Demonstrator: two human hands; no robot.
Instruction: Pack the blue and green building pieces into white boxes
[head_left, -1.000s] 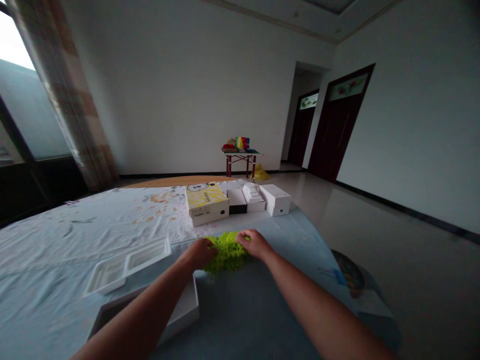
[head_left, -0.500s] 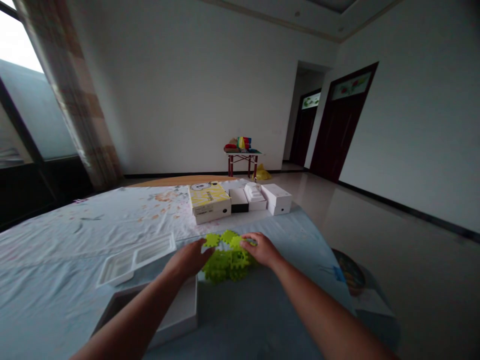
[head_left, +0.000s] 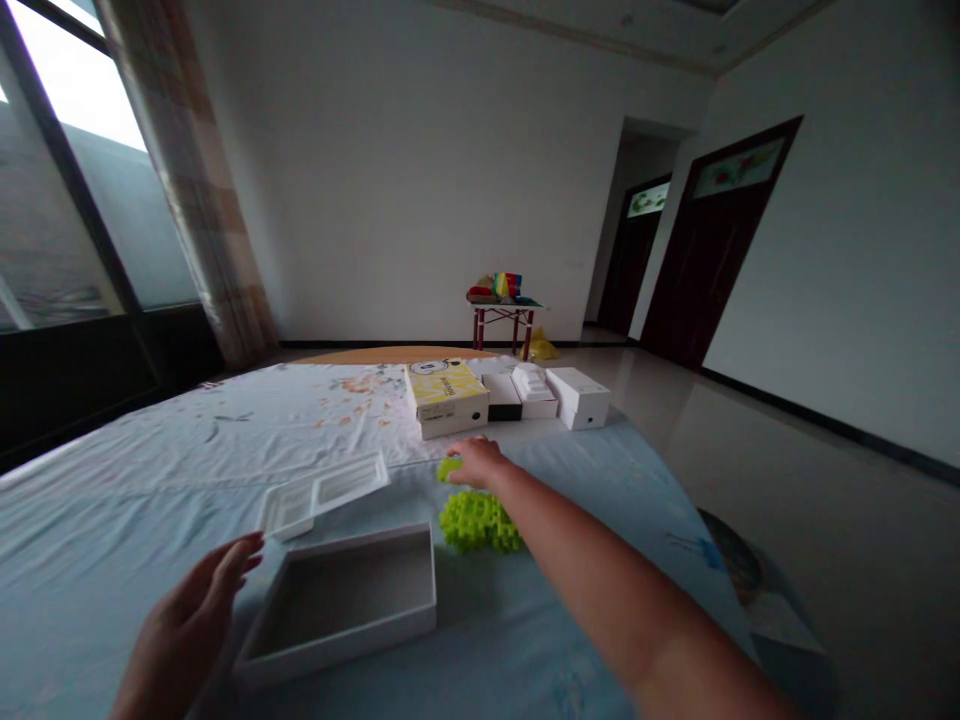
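From my station, I have the pile of bright green interlocking pieces on the cloth, just beside the right end of the white open box. Beyond the pile, the right hand has its thumb and fingers slightly parted around a flat green piece; I cannot tell whether they grip it. The left hand is loosely unfolded beside the box's left side, fingertips near the two-compartment tray; I cannot make out whether they touch. That tray lies close behind the box's far rim, so room there is tight. On the pile's right I have a broad stretch of cloth out to the curved edge of the table, crossed by the right forearm. Farther back, a strip of cloth separates the right hand from a yellow-and-white box, with smaller boxes lined up rightward toward the edge.
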